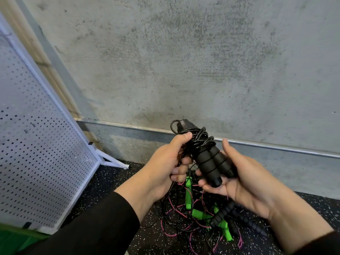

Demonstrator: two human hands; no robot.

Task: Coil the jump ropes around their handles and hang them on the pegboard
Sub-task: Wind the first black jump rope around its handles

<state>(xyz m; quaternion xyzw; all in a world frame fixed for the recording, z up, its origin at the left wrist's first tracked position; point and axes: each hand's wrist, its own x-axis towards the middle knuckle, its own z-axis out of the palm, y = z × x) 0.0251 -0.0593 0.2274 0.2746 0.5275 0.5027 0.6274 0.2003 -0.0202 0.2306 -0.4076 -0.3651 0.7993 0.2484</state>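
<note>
We hold the pair of black foam handles (211,162) side by side in front of the concrete wall (184,61), so that the cord can bind both into one bundle. Our left hand (165,162) is clenched around the upper part of the handles, thumb pressed on the black cord (200,139) already wound there, which we judge keeps the turns from slipping loose; some slack strands run through its curled fingers and down. Our right hand (237,181) cradles the lower ends of the handles on half-open fingers, its thumb lifted clear, more a support than a grip. Below the handles, on the speckled black floor (119,181), lies the tangle of remaining ropes (193,223): green handles, a ribbed dark handle, black and pink cords, all still uncoiled. The white pegboard (36,153) stands to the left of the handles, leaning near the wall; we see nothing hung on the part in view. By our reckoning the winding of this first rope is nearly finished, with hanging yet to come.
</note>
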